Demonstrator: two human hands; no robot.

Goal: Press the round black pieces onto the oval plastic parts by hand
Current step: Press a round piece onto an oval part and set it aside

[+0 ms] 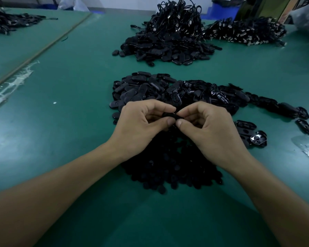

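Head view, and both hands meet in the middle. The left hand (141, 125) and the right hand (209, 129) each have thumb and forefinger curled in, tips almost touching, pinching one small oval plastic part (169, 115) between them. The part is black and matte with a rounded end, and most of it is hidden behind the fingertips. Whether a round piece sits on it I cannot tell.

The part is held just above the table (70, 86), a green surface.

Directly under the grip and spreading back toward the wrists is the heap of round black pieces (168, 166), small dull dark discs piled loosely.

Just beyond the fingertips lies a pile of oval parts (146, 90). Those on the left-hand side are matte with smooth backs up; those on the right-hand side are glossy and hollow side up.

A trail of glossy shells (284, 109) runs outward past the right hand, and one shiny open shell (259, 138) lies near the right wrist.

Well beyond the grip, a taller far heap (168, 49) mixes oval parts with black cables.

Out to the left of the left hand there are pale tape streaks (12, 84) on the table.
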